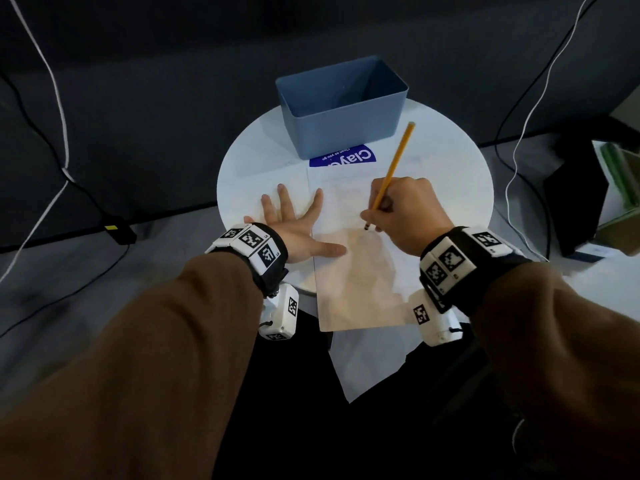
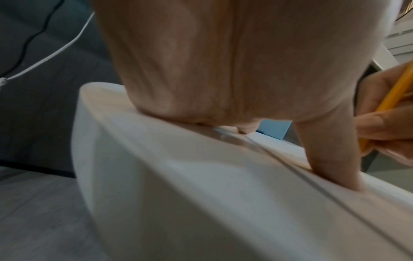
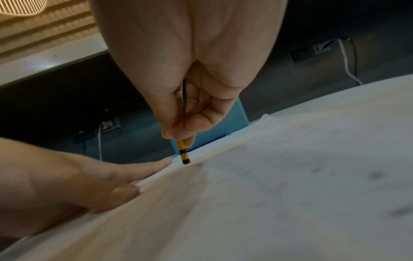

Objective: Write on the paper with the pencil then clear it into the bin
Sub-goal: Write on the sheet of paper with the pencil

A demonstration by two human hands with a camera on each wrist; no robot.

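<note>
On the round table (image 1: 242, 174), bare surface lies open at nine o'clock and three o'clock of the paper (image 1: 349, 271). The blue bin (image 1: 341, 133) blocks twelve o'clock, its mouth open from above. The left hand (image 1: 294, 223) lies flat at the sheet's nine o'clock edge; the pencil (image 1: 393, 168) slants toward one o'clock.

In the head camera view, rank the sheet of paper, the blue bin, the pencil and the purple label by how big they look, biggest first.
1. Sheet of paper, though it lies nearest the camera
2. Blue bin
3. Pencil, long but thin
4. Purple label, partly hidden under the bin and paper; its rank against the pencil is unsure
</note>
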